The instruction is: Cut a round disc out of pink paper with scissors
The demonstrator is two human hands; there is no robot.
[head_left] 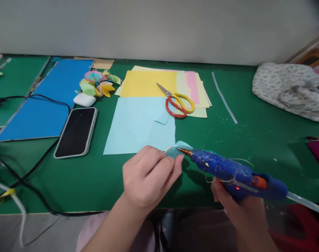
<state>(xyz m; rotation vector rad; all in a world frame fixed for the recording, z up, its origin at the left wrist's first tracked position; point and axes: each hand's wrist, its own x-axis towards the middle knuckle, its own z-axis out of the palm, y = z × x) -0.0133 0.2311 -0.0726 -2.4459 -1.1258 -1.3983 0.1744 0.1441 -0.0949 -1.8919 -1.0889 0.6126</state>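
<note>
My left hand [151, 175] pinches a small light-blue paper piece [184, 144] with curved, petal-like edges. In my right hand [240, 204] is a blue hot glue gun [227, 168], gripped by its handle, with a small red light glowing on its side. The gun's metal nozzle [185, 151] meets the paper piece at my left fingertips; whether glue is coming out cannot be made out. A clear glue stick [306, 203] sticks out of the gun's back end. Just beyond my left hand lie a light-blue sheet [133, 129] and a small cut scrap [162, 117] on it.
Scissors [175, 101] with red and yellow handles rest on stacked coloured paper [149, 82]. To the left are a phone [77, 133], a white case [84, 100], paper flowers [99, 84], a blue board [48, 98] and black cables [36, 154]. Another glue stick [224, 98] and patterned cloth [288, 89] lie right.
</note>
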